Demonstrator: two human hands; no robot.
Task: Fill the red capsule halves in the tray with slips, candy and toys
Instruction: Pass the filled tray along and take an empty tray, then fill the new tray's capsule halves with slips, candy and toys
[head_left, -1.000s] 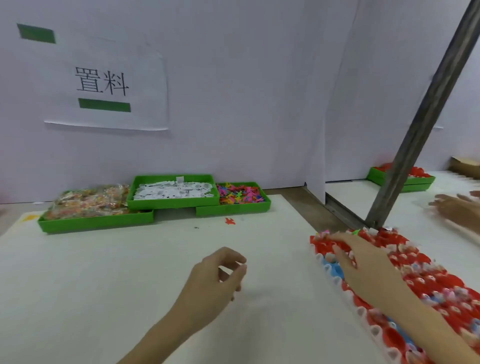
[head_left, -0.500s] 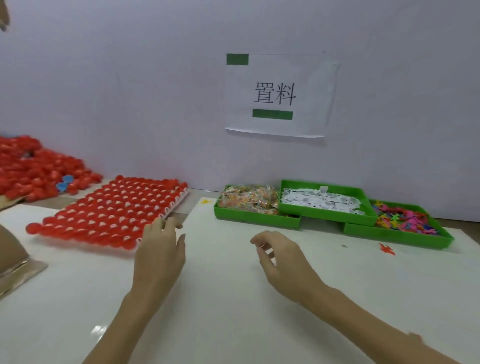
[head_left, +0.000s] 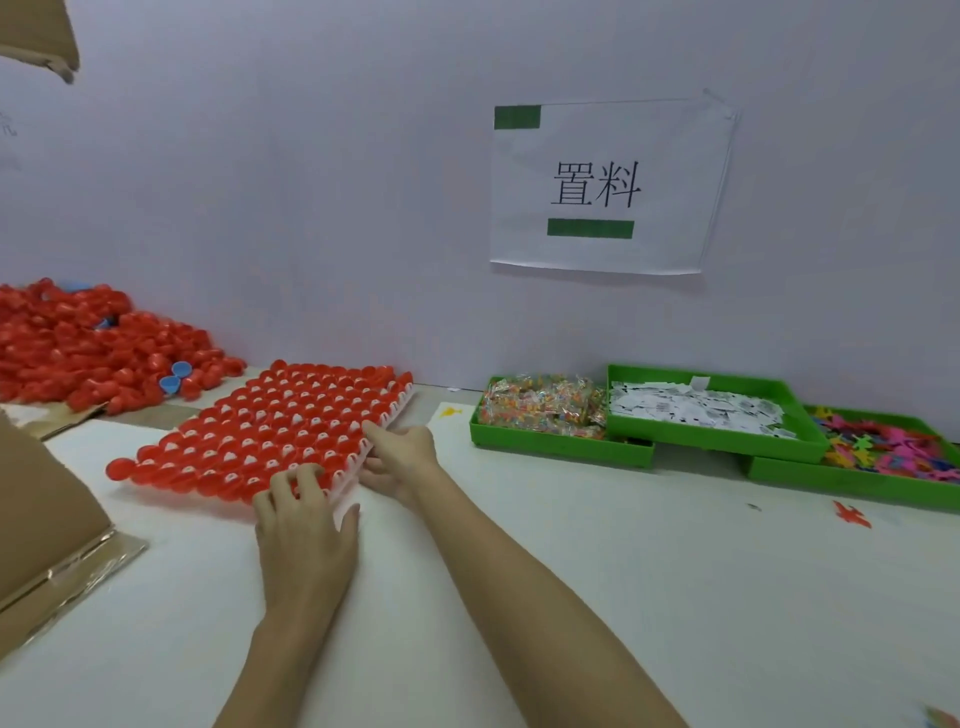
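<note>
A white tray (head_left: 388, 414) packed with open red capsule halves (head_left: 291, 410) lies at the left of the white table. My left hand (head_left: 306, 525) grips the tray's near right corner, fingers over the capsules and thumb at the rim. My right hand (head_left: 402, 457) holds the tray's right edge just beyond it. Three green bins stand at the back right: wrapped candy (head_left: 540, 408), white paper slips (head_left: 691, 408) and coloured toys (head_left: 883, 447).
A heap of loose red capsule halves (head_left: 78, 353) with a few blue ones lies at the far left. A cardboard box (head_left: 41, 519) stands at the left edge. A stray red toy (head_left: 852, 514) lies before the bins. A paper sign (head_left: 597, 187) hangs on the wall.
My view swung left from a filled tray on the right to this tray. Both hands moved left from the bare table and took hold of the tray's right side.
</note>
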